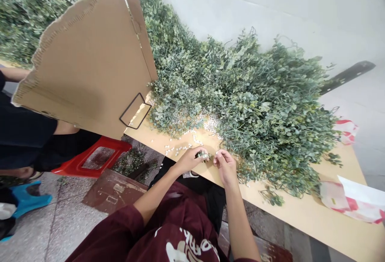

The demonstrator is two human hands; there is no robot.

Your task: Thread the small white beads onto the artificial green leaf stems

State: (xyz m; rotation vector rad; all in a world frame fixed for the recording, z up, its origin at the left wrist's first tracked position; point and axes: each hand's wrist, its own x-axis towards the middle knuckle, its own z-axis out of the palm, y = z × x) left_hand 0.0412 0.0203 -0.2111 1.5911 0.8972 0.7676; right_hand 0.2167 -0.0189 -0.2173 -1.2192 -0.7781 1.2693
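My left hand (191,159) is closed in a pinch at the table's front edge, holding a small green artificial leaf sprig (203,155). Just right of it, my right hand (225,165) has its thumb and fingertips pressed together, a small gap from the sprig. Whatever is between those right fingertips is too small to make out. Small white pieces (211,124) lie scattered on the table beyond my hands. Behind them rises a large heap of artificial greenery (264,113), its near edge close to my right hand.
A torn cardboard sheet (90,61) stands at the left, with a black wire frame (135,111) at its lower corner. Another person's arm (15,74) shows behind it. A red stool (93,157) is below. Red-and-white plastic bags (355,204) lie on the right of the table (327,226).
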